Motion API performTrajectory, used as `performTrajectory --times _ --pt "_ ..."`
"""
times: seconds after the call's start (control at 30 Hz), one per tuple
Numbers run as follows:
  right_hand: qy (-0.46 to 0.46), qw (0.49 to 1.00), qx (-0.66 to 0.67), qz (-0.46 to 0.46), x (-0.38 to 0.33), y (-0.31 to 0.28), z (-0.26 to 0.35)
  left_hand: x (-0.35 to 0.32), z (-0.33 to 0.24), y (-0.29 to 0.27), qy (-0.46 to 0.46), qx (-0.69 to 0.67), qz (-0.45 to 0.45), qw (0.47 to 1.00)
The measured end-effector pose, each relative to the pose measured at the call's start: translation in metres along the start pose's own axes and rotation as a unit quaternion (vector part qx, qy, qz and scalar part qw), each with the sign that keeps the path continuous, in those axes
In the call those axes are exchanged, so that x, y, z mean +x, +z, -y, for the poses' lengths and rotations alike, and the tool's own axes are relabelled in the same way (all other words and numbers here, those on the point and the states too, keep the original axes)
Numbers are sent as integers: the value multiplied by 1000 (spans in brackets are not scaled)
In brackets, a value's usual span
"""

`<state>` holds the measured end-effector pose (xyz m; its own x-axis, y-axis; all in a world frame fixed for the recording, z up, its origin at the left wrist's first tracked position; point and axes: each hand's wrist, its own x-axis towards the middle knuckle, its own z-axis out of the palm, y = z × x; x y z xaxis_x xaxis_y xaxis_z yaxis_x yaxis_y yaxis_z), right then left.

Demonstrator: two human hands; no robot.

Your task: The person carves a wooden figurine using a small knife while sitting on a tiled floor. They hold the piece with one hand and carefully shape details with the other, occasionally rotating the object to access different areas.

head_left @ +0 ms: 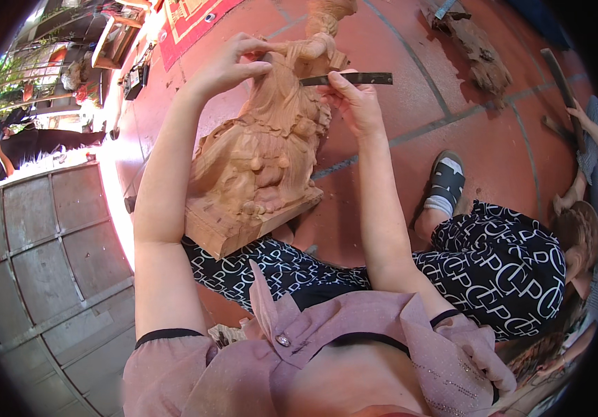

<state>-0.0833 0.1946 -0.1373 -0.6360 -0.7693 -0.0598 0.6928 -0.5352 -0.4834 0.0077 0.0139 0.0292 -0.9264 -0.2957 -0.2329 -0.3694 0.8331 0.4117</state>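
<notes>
A pale wooden carved statue [264, 153] on a square base leans on my lap, tilted away from me. My left hand [229, 66] grips its upper part near the head. My right hand [354, 101] pinches a flat dark metal tool [361, 79], whose left tip touches the carving just below my left hand. My legs in black-and-white patterned trousers [500, 264] lie under and to the right of the statue.
Red tiled floor [410, 48] lies all around. A rough piece of wood [476, 45] sits at the top right. Another person [591, 139] with a long dark tool sits at the right edge. A grey panelled metal door [42, 257] lies at left.
</notes>
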Motion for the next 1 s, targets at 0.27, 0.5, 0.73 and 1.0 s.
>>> performTrajectory --times 0.27,0.5,0.73,1.0 --pt "-6 998 -65 -18 -4 5 4 4 20 2 -28 -81 -32 996" --pt "-27 997 -72 11 -1 -8 3 7 25 4 -42 -93 -39 994" --pt "52 983 -165 65 -6 -6 -5 10 29 7 -32 -98 -53 993" --pt "16 970 -237 45 -7 6 -15 8 26 5 -41 -82 -43 995"
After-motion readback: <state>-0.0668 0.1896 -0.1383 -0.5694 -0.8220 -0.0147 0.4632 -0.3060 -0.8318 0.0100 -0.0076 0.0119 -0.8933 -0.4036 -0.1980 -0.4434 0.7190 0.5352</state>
